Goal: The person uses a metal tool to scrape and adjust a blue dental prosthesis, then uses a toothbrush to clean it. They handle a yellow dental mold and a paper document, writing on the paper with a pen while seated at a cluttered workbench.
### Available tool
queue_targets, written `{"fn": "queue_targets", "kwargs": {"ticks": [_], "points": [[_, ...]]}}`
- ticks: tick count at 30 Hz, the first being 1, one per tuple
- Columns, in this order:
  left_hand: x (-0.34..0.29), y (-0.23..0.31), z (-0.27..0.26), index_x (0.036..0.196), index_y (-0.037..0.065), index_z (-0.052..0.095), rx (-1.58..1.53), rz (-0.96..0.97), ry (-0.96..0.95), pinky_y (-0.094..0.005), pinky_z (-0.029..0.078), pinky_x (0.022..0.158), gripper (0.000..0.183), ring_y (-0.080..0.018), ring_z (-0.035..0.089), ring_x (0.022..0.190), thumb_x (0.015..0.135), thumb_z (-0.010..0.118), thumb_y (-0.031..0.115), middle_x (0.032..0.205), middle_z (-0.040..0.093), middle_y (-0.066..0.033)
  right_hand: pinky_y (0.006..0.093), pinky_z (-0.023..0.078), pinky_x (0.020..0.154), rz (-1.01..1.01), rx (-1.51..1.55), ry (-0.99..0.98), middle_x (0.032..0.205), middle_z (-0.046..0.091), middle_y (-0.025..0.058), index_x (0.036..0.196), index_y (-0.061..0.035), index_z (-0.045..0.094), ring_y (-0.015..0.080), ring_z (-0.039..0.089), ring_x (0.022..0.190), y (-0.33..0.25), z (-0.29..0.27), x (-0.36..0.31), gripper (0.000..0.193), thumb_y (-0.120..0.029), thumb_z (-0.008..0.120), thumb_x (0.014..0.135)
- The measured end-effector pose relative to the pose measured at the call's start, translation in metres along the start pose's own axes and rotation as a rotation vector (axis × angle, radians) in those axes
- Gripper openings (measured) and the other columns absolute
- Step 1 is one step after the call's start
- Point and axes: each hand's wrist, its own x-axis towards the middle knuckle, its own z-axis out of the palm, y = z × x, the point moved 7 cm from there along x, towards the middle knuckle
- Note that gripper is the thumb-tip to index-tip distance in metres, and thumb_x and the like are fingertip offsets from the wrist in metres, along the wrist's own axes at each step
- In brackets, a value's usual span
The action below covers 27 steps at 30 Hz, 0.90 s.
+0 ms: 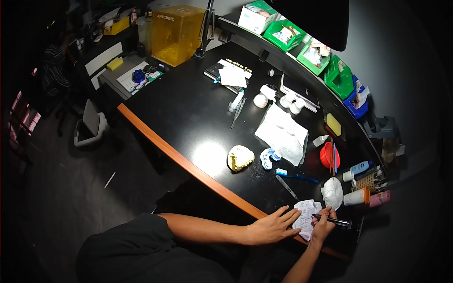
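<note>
My left hand [274, 226] rests at the left edge of a small crumpled sheet of paper [306, 213] with handwriting on it, fingers stretched out. In my right hand [322, 228] is a black pen [336, 220], its tip at the paper. A white, rounded bundle [332, 193] lies just beyond the paper. To the left of it are a thin grey knife-like tool [286, 187] and a blue toothbrush [298, 176]. Farther off sit a blue-and-white curved moulded piece [269, 158] and a cream-yellow lump [240, 158].
White sheets [283, 134] lie mid-table near a red bowl [326, 156]. Bottles and an orange-lidded jar [356, 196] stand at the right. Green bins [338, 77] line the back shelf. A wooden edge [179, 155] borders the black table; an amber box [175, 37] stands far left.
</note>
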Motion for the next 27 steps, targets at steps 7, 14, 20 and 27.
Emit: {"fn": "queue_targets", "kwargs": {"ticks": [7, 14, 20, 27], "points": [[-0.002, 0.003, -0.001, 0.154, 0.017, 0.046, -0.016, 0.007, 0.0, -0.0521, 0.036, 0.116, 0.054, -0.0366, 0.041, 0.147, 0.1, 0.05, 0.026, 0.155, 0.043, -0.0298, 0.0201, 0.035, 0.042, 0.009, 0.02, -0.002, 0.066, 0.048, 0.0004, 0.08, -0.0079, 0.046, 0.0059, 0.045, 0.045, 0.002, 0.002, -0.004, 0.042, -0.037, 0.057, 0.109], [0.001, 0.003, 0.002, 0.15, 0.017, 0.051, -0.023, 0.001, 0.051, -0.0526, 0.034, 0.117, 0.054, -0.0358, 0.044, 0.146, 0.097, 0.053, 0.026, 0.154, 0.045, -0.0289, 0.0206, 0.036, 0.042, 0.025, -0.056, 0.044, 0.067, 0.049, -0.0013, 0.081, -0.0088, 0.049, 0.0047, 0.044, 0.047, 0.007, -0.01, 0.0, 0.037, -0.03, 0.054, 0.11], [0.002, -0.007, -0.006, 0.149, 0.025, 0.052, -0.071, -0.04, 0.029, -0.0538, 0.033, 0.118, 0.054, -0.0385, 0.042, 0.146, 0.095, 0.058, 0.024, 0.156, 0.042, -0.0294, 0.0194, 0.033, 0.044, 0.074, 0.058, 0.081, 0.069, 0.049, -0.0006, 0.081, -0.0075, 0.05, 0.0062, 0.046, 0.047, -0.002, 0.003, 0.006, 0.042, -0.039, 0.055, 0.11], [0.002, -0.002, -0.007, 0.148, 0.027, 0.053, -0.143, -0.026, 0.019, -0.0538, 0.033, 0.118, 0.054, -0.0386, 0.041, 0.146, 0.095, 0.059, 0.023, 0.156, 0.042, -0.0297, 0.0208, 0.031, 0.043, 0.051, -0.011, 0.153, 0.065, 0.047, -0.0015, 0.079, -0.0087, 0.05, 0.006, 0.044, 0.047, -0.007, -0.006, 0.0, 0.047, -0.044, 0.051, 0.11]]}}
